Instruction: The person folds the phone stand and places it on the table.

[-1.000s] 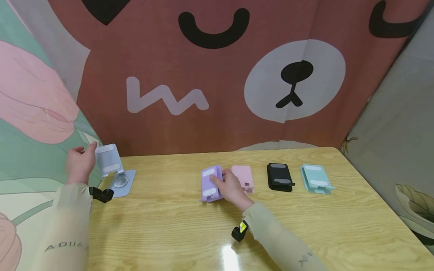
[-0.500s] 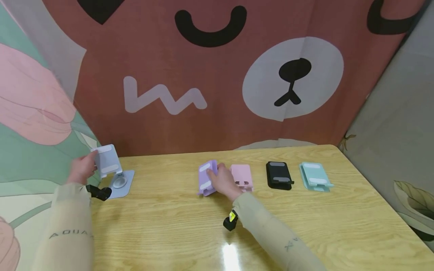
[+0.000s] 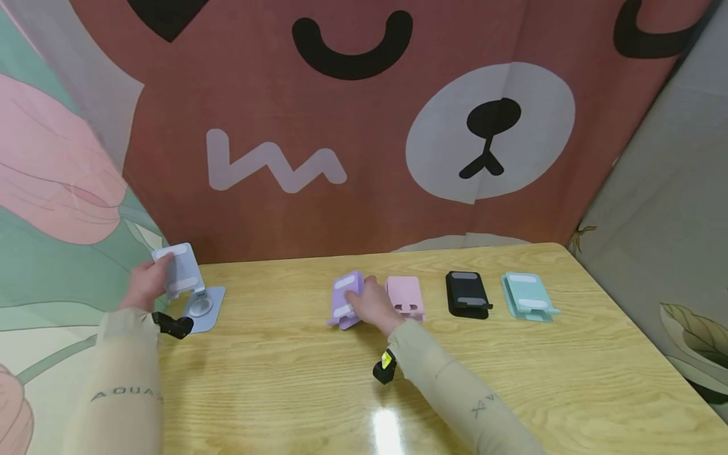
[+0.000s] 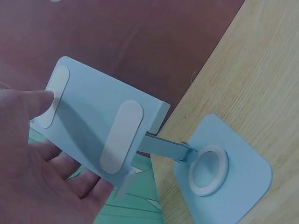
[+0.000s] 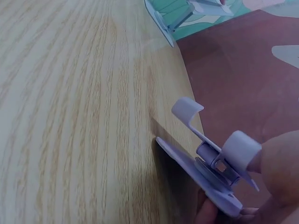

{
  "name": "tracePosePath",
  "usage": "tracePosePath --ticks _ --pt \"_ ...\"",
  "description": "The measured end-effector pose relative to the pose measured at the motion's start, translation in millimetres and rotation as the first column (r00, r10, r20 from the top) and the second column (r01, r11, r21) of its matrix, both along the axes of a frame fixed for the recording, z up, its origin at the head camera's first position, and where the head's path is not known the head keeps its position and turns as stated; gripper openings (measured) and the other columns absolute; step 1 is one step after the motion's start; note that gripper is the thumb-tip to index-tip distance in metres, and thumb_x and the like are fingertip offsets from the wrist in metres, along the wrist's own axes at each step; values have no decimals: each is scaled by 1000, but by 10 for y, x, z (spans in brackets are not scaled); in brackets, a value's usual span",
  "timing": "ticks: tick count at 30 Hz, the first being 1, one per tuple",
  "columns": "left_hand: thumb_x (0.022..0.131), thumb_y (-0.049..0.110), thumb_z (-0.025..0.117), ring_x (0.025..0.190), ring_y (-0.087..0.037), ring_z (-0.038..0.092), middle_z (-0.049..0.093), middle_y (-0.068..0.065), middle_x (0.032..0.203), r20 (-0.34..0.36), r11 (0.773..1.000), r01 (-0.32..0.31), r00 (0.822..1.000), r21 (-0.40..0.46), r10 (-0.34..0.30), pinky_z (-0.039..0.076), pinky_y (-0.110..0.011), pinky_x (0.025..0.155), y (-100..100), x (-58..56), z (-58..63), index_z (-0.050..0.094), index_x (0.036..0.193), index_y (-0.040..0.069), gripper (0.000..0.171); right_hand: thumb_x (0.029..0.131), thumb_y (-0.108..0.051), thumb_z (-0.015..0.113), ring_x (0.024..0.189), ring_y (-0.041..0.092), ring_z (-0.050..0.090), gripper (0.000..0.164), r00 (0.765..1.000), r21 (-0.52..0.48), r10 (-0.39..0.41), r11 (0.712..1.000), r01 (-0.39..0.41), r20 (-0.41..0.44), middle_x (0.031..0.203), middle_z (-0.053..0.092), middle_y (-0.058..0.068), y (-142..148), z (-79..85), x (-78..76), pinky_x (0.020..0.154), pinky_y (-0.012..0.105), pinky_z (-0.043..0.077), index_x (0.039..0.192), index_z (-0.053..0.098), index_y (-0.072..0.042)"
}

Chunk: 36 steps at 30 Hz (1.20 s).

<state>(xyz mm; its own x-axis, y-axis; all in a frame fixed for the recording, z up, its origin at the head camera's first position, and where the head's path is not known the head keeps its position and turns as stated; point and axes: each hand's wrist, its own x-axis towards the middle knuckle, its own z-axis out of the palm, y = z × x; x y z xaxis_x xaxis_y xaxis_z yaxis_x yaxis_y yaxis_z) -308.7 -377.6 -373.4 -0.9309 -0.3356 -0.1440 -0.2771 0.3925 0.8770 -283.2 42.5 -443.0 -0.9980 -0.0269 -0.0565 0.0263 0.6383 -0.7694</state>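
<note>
At the table's left end stands a light blue phone stand (image 3: 183, 270), unfolded, its plate raised on an arm above a base (image 4: 229, 172) with a white ring. My left hand (image 3: 146, 281) grips the plate's outer edge, thumb over the upper white pad and fingers behind. Near the middle, my right hand (image 3: 375, 304) pinches a folded purple phone stand (image 3: 347, 297) by its right side. In the right wrist view the purple base (image 5: 196, 172) is tilted with a shadow under it, and fingertips (image 5: 205, 210) reach beneath it.
Right of the purple stand lie folded phone stands in a row: a pink one (image 3: 405, 296) close beside my right hand, a black one (image 3: 467, 295) and a mint one (image 3: 529, 296). A bear-print cloth (image 3: 273, 221) hangs behind the wooden table (image 3: 273, 379).
My left thumb has come from the plate's edge onto its front, the hand moving slightly right. My right hand and the purple stand have shifted a little left and back, away from the pink stand.
</note>
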Motion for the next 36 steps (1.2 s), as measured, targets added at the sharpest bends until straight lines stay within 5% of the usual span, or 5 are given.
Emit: tracePosePath --ticks 11,18,25,32,36 --pt "105 44 33 128 -44 39 32 -37 151 -27 998 -24 999 -49 23 42 -44 96 33 -13 -41 24 152 -15 76 94 -27 62 101 34 58 52 1000 95 21 995 -22 17 111 60 25 51 -41 -36 95 47 48 122 54 16" --pt "105 40 43 100 -28 50 49 -31 132 -113 996 -86 990 -9 84 42 -32 80 85 -48 -105 40 144 -14 67 97 -30 59 108 36 54 57 999 143 36 989 -40 31 118 57 27 89 -101 -36 101 48 44 125 53 18" --pt "108 37 35 102 -25 47 41 -29 136 -124 1000 -18 992 6 18 42 -32 85 191 -64 -106 27 147 -17 67 100 -33 62 107 37 54 57 999 155 35 987 -35 4 116 55 26 88 -131 -15 100 49 44 128 53 17" --pt "109 32 34 80 -7 51 49 -22 121 -138 999 18 990 37 -12 46 -23 68 300 -70 -102 34 140 -18 59 100 -33 63 107 37 55 56 999 182 29 983 -21 -40 114 56 26 77 -183 -4 99 49 45 126 55 16" --pt "109 33 33 93 -18 53 47 -29 131 -136 999 34 990 26 -30 46 -29 78 433 -71 -49 33 142 -18 61 101 -32 63 108 36 54 53 997 205 21 979 -4 -80 114 57 26 54 -211 9 99 47 44 125 58 15"
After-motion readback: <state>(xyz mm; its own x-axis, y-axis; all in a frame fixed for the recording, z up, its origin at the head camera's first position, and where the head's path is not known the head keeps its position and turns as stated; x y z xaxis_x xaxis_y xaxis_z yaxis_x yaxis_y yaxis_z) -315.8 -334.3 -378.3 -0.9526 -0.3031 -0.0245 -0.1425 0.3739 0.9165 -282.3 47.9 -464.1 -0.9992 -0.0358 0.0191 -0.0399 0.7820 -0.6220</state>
